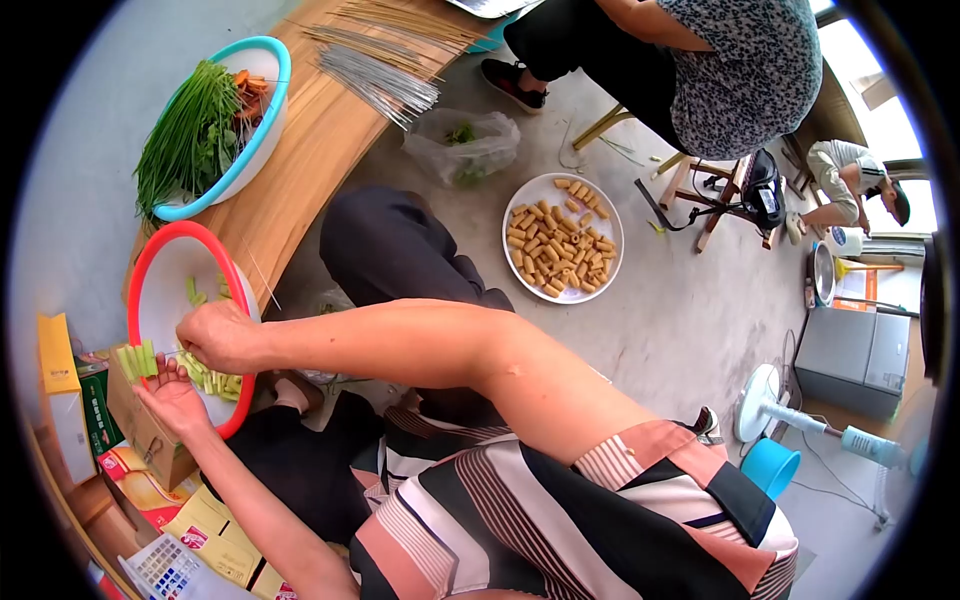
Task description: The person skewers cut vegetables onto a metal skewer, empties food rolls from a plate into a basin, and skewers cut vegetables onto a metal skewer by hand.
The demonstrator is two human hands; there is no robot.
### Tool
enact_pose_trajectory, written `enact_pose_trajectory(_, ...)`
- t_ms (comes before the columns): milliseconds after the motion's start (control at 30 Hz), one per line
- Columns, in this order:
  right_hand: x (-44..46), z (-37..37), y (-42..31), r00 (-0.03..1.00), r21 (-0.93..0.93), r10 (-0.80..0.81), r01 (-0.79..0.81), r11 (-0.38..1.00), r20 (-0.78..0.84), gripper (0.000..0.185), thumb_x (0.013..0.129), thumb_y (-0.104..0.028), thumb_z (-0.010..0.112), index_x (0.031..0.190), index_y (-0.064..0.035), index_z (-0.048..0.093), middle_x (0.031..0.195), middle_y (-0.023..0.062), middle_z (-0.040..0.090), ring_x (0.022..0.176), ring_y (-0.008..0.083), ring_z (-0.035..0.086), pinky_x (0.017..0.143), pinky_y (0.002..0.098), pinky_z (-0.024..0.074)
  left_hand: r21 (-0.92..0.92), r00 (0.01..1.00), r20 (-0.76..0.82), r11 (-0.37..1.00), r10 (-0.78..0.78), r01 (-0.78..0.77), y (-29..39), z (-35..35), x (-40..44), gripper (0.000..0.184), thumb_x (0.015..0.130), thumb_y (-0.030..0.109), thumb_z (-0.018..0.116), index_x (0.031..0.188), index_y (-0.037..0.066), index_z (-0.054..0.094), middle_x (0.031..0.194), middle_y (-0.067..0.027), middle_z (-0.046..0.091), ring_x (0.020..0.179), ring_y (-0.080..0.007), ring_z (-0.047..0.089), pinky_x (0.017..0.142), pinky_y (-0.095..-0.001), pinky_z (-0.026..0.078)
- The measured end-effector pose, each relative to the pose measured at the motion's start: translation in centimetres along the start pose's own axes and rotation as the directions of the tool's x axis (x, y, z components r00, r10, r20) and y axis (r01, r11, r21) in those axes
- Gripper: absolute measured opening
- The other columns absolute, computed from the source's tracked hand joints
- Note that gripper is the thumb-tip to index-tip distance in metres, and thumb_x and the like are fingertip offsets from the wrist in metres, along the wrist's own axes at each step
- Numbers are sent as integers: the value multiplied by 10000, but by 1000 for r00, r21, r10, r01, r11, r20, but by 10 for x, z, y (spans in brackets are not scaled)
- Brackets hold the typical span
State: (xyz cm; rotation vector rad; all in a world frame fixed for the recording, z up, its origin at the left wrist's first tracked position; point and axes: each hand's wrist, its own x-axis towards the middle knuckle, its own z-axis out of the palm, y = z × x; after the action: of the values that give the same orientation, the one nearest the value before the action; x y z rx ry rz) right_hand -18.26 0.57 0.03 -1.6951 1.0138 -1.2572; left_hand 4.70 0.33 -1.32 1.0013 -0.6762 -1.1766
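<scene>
Several cartons stand at the far left, and beside them a short row of green pieces sits at the edge of the red-rimmed bowl. The left hand lies palm up just under that row, its fingers spread apart and loosely curled, the tips near or touching the pieces (too small to tell which). More loose cut stalks lie in the bowl. Over it, the right hand is curled into a fist, apparently clamped on a thin stick that runs toward the row.

Judging by this, one stick is partly loaded, while plenty of cut stalks in the bowl are loose. Above, a blue-rimmed bowl holds long greens, which look whole, and orange pieces. Farther right on the wooden bench, bundles of grey sticks and tan sticks lie bare, so most look unused. On the floor, a white plate carries many tan pieces (whether these are finished, I cannot tell). A seated person is beyond it.
</scene>
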Motion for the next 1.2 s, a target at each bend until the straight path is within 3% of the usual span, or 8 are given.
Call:
enact_pose_trajectory(67, -1, -3, 4, 1000, -15, 27, -27, 1000, -6, 60, 695, -92, 584, 708, -43, 616, 698, 159, 608, 698, 363, 598, 624, 451, 470, 37, 999, 2, 998, -40, 40, -4, 15, -5, 526, 926, 466, 428, 1172, 6, 503, 1052, -122, 597, 799, -174, 526, 662, -267, 428)
enact_pose_trajectory(133, 1, -6, 10, 999, -29, 13, -15, 999, -48, 71, 700, -106, 588, 723, -48, 622, 712, 166, 613, 713, 362, 602, 637, 445, 474, 98, 970, 220, 991, -105, 86, -10, 22, -6, 453, 935, 388, 462, 1220, 36, 483, 1046, -82, 603, 783, -126, 508, 629, -227, 404)
enact_pose_trajectory(400, -5, -5, 7, 992, 24, 103, -105, 994, 72, 123, 770, -152, 561, 820, -58, 623, 789, 159, 624, 795, 345, 600, 686, 443, 460, 136, 968, 170, 977, -185, 163, -22, 52, -27, 162, 897, 146, 568, 1032, 59, 590, 853, -24, 627, 665, -74, 536, 522, -194, 391)
enact_pose_trajectory(600, -7, 0, 4, 985, 32, 109, -114, 993, 137, 145, 822, -174, 559, 864, -51, 624, 816, 160, 625, 795, 342, 598, 693, 421, 460, 72, 991, 48, 991, -121, 117, -6, 47, -29, 162, 898, 139, 567, 1018, 32, 587, 798, -28, 606, 641, -84, 549, 544, -202, 437)
enact_pose_trajectory(667, -1, -4, 7, 993, 42, 37, -42, 998, 114, 145, 835, -165, 559, 876, -43, 626, 814, 155, 620, 751, 309, 604, 669, 391, 467, 62, 995, 0, 993, -100, 99, 1, 38, -28, 169, 899, 139, 567, 1017, 20, 583, 789, -28, 601, 648, -88, 557, 554, -204, 459)
enact_pose_trajectory(867, 27, -90, -45, 914, 337, 222, -339, 878, 340, 187, 897, -150, 521, 981, 2, 591, 761, -4, 589, 620, 53, 531, 544, 208, 411, 70, 996, -24, 994, -82, 84, 12, 24, -26, 176, 899, 133, 561, 1031, 17, 581, 792, -34, 603, 636, -90, 563, 544, -204, 478)
enact_pose_trajectory(1033, 0, -199, -51, 968, 286, 252, -247, 926, 20, 201, 927, -173, 496, 961, -17, 617, 757, 3, 609, 600, 54, 528, 553, 199, 398, 96, 996, 10, 991, -94, 93, 5, 22, -17, 208, 882, 143, 590, 1048, 18, 580, 785, -32, 602, 628, -87, 555, 539, -206, 461)
enact_pose_trajectory(1200, -123, -299, 23, 816, 237, 441, -376, 896, -374, 248, 938, -239, 477, 956, -31, 612, 713, 16, 591, 574, 70, 521, 532, 195, 397, 114, 990, 60, 986, -125, 118, -1, 17, -12, 259, 893, 172, 583, 1104, 24, 556, 810, -19, 576, 681, -83, 522, 594, -210, 433)
